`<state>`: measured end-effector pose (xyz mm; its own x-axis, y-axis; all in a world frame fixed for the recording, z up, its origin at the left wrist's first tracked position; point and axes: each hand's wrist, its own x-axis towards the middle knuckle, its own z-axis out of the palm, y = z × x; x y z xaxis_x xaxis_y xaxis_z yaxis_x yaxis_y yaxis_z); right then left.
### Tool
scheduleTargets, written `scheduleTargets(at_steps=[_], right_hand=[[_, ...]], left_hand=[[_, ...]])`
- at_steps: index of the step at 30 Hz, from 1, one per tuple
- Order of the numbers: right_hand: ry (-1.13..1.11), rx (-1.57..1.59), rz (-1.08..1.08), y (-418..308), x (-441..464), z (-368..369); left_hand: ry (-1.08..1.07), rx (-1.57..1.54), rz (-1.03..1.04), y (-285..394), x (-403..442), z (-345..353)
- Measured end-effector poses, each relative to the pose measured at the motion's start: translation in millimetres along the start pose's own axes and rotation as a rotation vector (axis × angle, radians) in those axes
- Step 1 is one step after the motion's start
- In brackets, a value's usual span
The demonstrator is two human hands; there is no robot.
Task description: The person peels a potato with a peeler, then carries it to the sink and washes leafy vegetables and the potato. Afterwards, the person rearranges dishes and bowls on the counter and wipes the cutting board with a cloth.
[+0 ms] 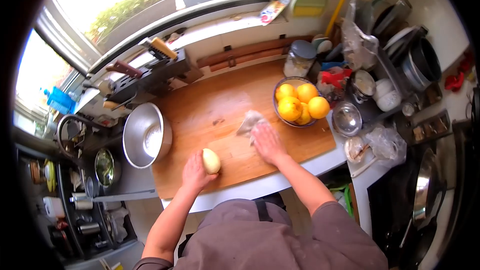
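My left hand (pixel 194 173) is closed round a smooth, pale yellow oval fruit or vegetable (pixel 211 161), low over the near left part of the wooden board (pixel 225 115). Its exact kind I cannot make out. Further right, my right hand (pixel 268 142) presses a crumpled greyish cloth (pixel 248 122) onto the board, the cloth poking out beyond the fingers. A bowl of several orange-yellow citrus fruits (pixel 290 108) stands on the board past my right hand. To the left of my left hand is a large metal bowl (pixel 162 142).
A knife holder (pixel 145 77) with several handles stands under the window at back left. A lidded glass jar (pixel 299 60) is behind the fruit bowl. Pots (pixel 422 65), plastic bags (pixel 385 142) and a small metal bowl (pixel 347 118) crowd the right side.
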<state>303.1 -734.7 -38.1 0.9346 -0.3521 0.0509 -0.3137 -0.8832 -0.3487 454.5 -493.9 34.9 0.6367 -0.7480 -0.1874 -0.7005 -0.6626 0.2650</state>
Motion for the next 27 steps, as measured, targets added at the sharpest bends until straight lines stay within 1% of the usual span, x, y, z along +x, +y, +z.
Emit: scheduleTargets(at_steps=[1,3,4,6,7,9,10,12,13,14,15,16,17,18,19,21,23,24,26,27], right_hand=[[-0.011,0.011,-0.03,-1.7,18.7,7.3],[0.214,-0.02,0.229,-14.5,52.4,28.0],[0.203,-0.01,0.21,-24.4,62.5,33.1],[0.166,-0.036,0.068,-41.3,73.0,40.8],[0.163,-0.036,0.062,-47.8,72.0,43.2],[0.076,0.006,-0.21,-61.6,53.3,47.7],[0.075,0.005,-0.203,-65.0,40.2,44.7],[-0.033,0.151,-0.31,-70.1,9.2,34.5],[-0.04,0.15,-0.306,-69.2,-8.7,28.5],[-0.082,0.131,-0.367,-62.3,-21.1,19.5],[-0.125,0.113,-0.427,-52.0,-29.0,12.6],[-0.133,0.112,-0.428,-38.6,-35.8,7.3],[-0.179,0.056,-0.385,-22.9,-37.7,0.7],[-0.222,0.001,-0.344,-10.0,-34.3,-4.1],[-0.229,0.004,-0.355,-0.9,-26.8,-6.1],[-0.083,0.034,-0.141,12.0,-1.0,-4.1],[0.038,-0.011,-0.032,9.0,33.0,5.5],[0.031,-0.002,-0.043,4.1,49.2,14.5],[0.18,-0.003,0.072,-11.1,77.4,31.7],[0.177,0.004,0.072,-21.7,85.1,37.6]], left_hand=[[-0.057,-0.049,-0.047,-1.4,-1.4,-2.0],[-0.026,-0.092,-0.07,-0.4,-1.1,0.4],[0.0,-0.138,-0.057,2.2,0.1,1.8],[0.005,-0.161,-0.07,6.5,2.2,3.6],[0.007,-0.134,-0.04,8.1,4.8,6.3],[0.002,-0.106,-0.005,9.8,4.7,8.5],[0.037,-0.127,0.021,11.2,4.8,8.8],[0.066,-0.153,0.053,11.9,6.1,13.5],[0.099,-0.228,0.002,10.3,5.5,19.2],[0.144,-0.301,-0.047,7.4,9.5,22.1],[0.147,-0.304,-0.045,11.2,12.8,14.8],[0.012,-0.344,-0.248,20.0,14.0,3.2],[-0.119,-0.382,-0.452,26.0,18.3,-4.1],[-0.112,-0.39,-0.461,27.5,24.5,-5.7],[-0.134,-0.455,-0.442,27.5,26.9,-6.3],[-0.159,-0.519,-0.439,29.8,20.3,-1.2],[-0.081,-0.323,-0.141,34.3,10.1,8.5],[-0.081,-0.321,-0.156,34.1,3.6,10.6],[-0.037,-0.27,0.004,33.9,-8.7,14.7],[0.035,-0.303,0.039,26.8,-16.1,20.9]])
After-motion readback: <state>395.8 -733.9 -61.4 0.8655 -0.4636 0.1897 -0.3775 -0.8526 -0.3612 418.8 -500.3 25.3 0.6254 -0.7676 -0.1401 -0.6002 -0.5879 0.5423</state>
